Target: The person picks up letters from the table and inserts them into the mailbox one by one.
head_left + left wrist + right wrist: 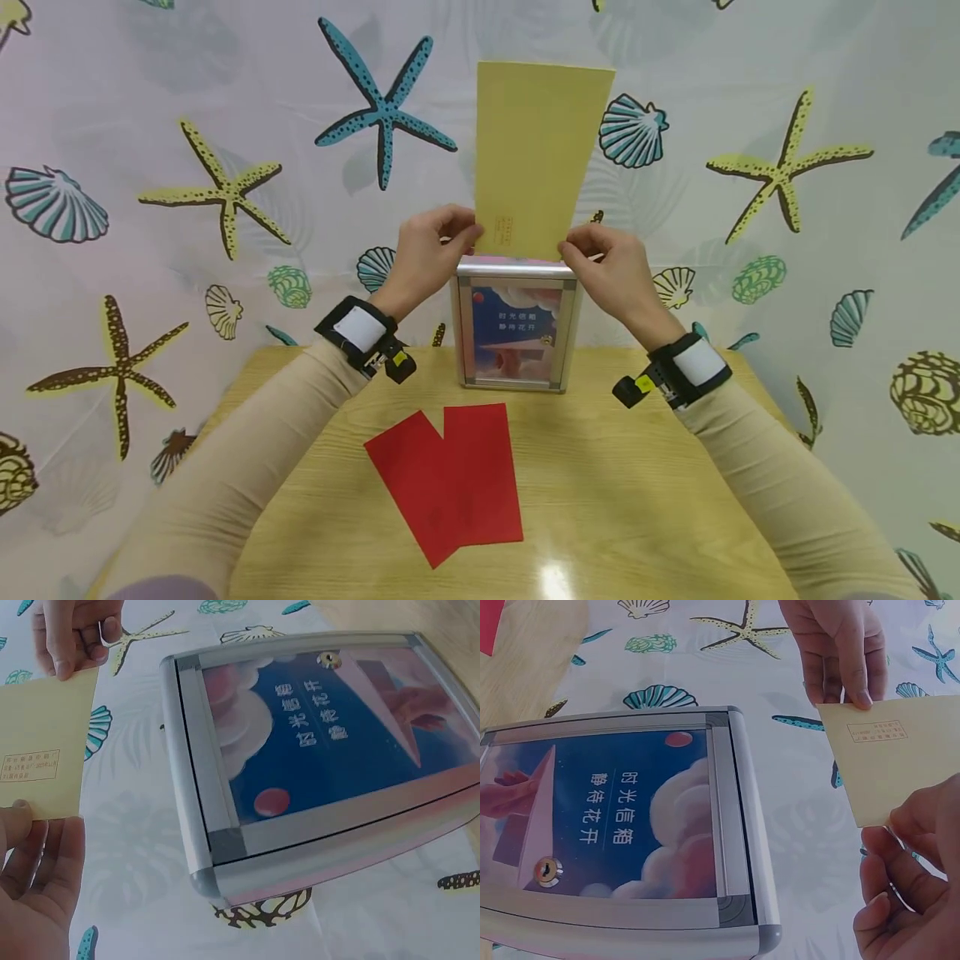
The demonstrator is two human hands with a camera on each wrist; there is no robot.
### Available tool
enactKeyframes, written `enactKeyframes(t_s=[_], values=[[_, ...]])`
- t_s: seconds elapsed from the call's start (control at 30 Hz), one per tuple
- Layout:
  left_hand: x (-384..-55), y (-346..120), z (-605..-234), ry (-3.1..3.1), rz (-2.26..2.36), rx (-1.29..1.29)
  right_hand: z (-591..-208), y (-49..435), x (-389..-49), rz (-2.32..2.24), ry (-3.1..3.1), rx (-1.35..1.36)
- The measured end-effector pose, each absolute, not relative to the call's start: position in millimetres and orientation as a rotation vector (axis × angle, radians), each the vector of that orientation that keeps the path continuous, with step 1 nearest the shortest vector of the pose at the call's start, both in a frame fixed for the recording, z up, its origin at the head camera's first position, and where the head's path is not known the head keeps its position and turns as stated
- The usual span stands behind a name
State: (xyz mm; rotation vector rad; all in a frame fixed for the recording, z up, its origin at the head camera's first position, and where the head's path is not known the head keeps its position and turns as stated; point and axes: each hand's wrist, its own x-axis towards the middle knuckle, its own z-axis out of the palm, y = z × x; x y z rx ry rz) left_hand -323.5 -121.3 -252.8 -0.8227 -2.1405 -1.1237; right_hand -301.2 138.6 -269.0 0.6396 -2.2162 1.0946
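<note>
A pale yellow envelope [536, 158] stands upright above a silver-framed letter box [517, 329], its small red printed block low on the left. My left hand [431, 254] pinches its lower left edge between thumb and fingers. At the lower right corner my right hand [611, 271] pinches it the same way. In the head view the envelope's lower edge overlaps the top rim of the box. Both wrist views show a gap between the envelope [45, 742] and the box [622, 817]. The box front has a blue and pink picture, white characters and a round lock [548, 871].
Two red envelopes [483, 475] lie overlapping on the wooden table [615, 500], in front of the box and a little left. Behind the box hangs a white cloth [300, 192] printed with starfish and shells. Each wrist wears a strap with a small camera [400, 364].
</note>
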Motion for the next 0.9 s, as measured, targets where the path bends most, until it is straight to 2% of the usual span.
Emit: enactKeyframes(t_s=[0.5,0.9], values=[[-343,-142,-227,-2.24,-1.058,-0.759,-248,118,-330,1.053,-2.208,0.67],[-365,-119,-253,-2.305,-1.161,-0.651,-261,133,-347,1.015,-2.274,0.581]])
